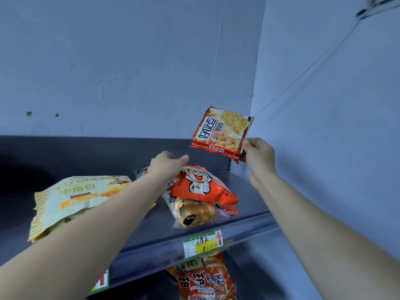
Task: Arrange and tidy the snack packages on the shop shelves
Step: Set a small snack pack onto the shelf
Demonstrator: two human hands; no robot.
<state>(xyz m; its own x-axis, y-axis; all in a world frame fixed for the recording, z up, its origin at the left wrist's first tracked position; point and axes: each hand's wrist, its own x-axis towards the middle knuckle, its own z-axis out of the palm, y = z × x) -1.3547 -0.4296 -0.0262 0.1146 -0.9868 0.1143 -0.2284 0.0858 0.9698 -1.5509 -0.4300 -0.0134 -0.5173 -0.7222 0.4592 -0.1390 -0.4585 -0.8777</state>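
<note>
My right hand (258, 153) pinches the lower right corner of a red and yellow cracker packet (220, 133) and holds it up in the air above the top shelf (244, 226), near the right wall. My left hand (167, 162) reaches forward over the shelf, its thumb pointing toward the packet, holding nothing; its fingers are hidden behind the hand. Just below it lies an orange cartoon-face snack bag (201, 185) on top of a clear bread packet (194, 213). A large cream croissant bag (71, 200) lies flat at the left, partly under my left forearm.
A small dark packet (141, 172) peeks out behind my left wrist. Green price tags (202, 243) hang on the shelf's front edge. On the shelf below stands a red rice-cracker bag (203, 280). Blue walls close the back and right side.
</note>
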